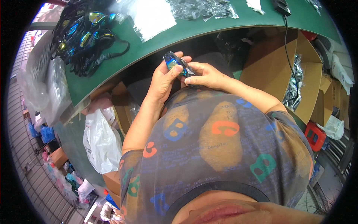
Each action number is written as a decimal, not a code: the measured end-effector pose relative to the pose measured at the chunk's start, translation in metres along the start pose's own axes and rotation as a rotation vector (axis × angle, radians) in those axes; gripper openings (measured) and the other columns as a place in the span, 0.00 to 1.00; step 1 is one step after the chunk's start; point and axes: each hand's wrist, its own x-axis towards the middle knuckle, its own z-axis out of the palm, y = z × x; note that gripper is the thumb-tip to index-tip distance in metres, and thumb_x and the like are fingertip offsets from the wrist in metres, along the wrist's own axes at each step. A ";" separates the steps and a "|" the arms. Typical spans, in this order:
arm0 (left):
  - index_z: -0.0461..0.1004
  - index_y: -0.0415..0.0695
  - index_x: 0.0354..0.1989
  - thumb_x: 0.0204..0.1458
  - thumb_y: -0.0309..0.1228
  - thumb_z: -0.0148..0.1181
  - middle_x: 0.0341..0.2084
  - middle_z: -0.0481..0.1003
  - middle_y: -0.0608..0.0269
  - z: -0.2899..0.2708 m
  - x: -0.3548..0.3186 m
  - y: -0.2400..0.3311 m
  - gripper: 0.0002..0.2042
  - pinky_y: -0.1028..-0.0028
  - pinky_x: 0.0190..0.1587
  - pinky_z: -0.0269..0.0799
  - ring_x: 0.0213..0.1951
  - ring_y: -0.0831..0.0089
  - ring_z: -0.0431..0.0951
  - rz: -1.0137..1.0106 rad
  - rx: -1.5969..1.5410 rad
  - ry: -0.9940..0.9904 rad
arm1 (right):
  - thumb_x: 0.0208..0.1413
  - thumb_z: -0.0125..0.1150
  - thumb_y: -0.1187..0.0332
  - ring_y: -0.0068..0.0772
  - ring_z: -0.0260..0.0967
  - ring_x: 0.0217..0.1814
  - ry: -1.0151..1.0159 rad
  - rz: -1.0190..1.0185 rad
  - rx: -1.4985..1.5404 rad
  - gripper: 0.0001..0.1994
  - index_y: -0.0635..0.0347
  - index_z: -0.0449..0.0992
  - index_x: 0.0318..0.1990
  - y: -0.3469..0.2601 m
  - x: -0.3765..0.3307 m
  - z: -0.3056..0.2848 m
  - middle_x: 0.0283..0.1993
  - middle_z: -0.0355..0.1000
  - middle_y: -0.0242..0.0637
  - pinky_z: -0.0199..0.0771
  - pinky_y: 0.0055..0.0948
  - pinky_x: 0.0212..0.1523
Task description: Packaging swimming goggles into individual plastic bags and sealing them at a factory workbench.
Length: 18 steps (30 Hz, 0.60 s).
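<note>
In front of my chest, both hands are closed on a pair of swimming goggles (172, 62) with dark straps and a shiny blue-yellow mirrored lens. My left hand (163, 79) wraps round its left side, with the thumb across the lens. The fingers of my right hand (204, 76) pinch the dark part at its lower right. Part of the goggles is hidden behind my fingers. A heap of similar goggles (85, 39), black with mirrored lenses and tangled straps, lies on the green table (223, 23) at the far left.
Clear plastic packets (201, 8) lie beside a bright white sheet (153, 19) on the table. A black device (281, 6) trails a cable over the edge. To the right, an open cardboard box (269, 61) holds shiny packets. A white plastic bag (100, 140) hangs at the left.
</note>
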 end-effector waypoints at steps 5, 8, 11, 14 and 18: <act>0.68 0.39 0.63 0.56 0.33 0.70 0.57 0.75 0.53 0.009 -0.002 -0.008 0.28 0.65 0.62 0.71 0.57 0.66 0.77 0.155 0.081 0.145 | 0.59 0.71 0.63 0.21 0.72 0.50 0.127 -0.098 -0.149 0.27 0.59 0.71 0.63 0.003 -0.002 0.004 0.49 0.77 0.29 0.73 0.27 0.53; 0.70 0.39 0.61 0.56 0.32 0.69 0.56 0.76 0.54 0.004 -0.002 -0.003 0.25 0.65 0.62 0.71 0.56 0.67 0.77 0.083 0.073 0.084 | 0.60 0.70 0.63 0.20 0.72 0.49 0.108 -0.068 -0.202 0.26 0.57 0.71 0.64 0.009 -0.002 0.000 0.48 0.76 0.27 0.74 0.27 0.52; 0.71 0.38 0.61 0.56 0.31 0.69 0.56 0.76 0.54 0.000 0.001 0.002 0.25 0.66 0.62 0.70 0.57 0.67 0.77 0.044 0.113 0.045 | 0.61 0.69 0.63 0.19 0.71 0.49 0.101 0.032 -0.125 0.25 0.55 0.70 0.64 0.003 -0.004 0.003 0.48 0.75 0.26 0.74 0.26 0.51; 0.71 0.39 0.61 0.55 0.31 0.71 0.54 0.78 0.55 0.009 -0.001 0.020 0.26 0.67 0.59 0.72 0.55 0.67 0.78 0.255 0.442 0.113 | 0.62 0.67 0.63 0.18 0.69 0.50 0.104 -0.031 -0.061 0.24 0.55 0.70 0.64 0.002 -0.008 0.003 0.48 0.75 0.26 0.73 0.25 0.51; 0.75 0.42 0.58 0.54 0.31 0.71 0.49 0.80 0.55 0.002 0.005 0.063 0.23 0.66 0.52 0.75 0.50 0.61 0.80 0.891 1.266 0.307 | 0.63 0.67 0.63 0.17 0.68 0.50 0.158 -0.056 -0.047 0.22 0.59 0.71 0.61 -0.008 -0.012 0.000 0.48 0.74 0.26 0.71 0.24 0.53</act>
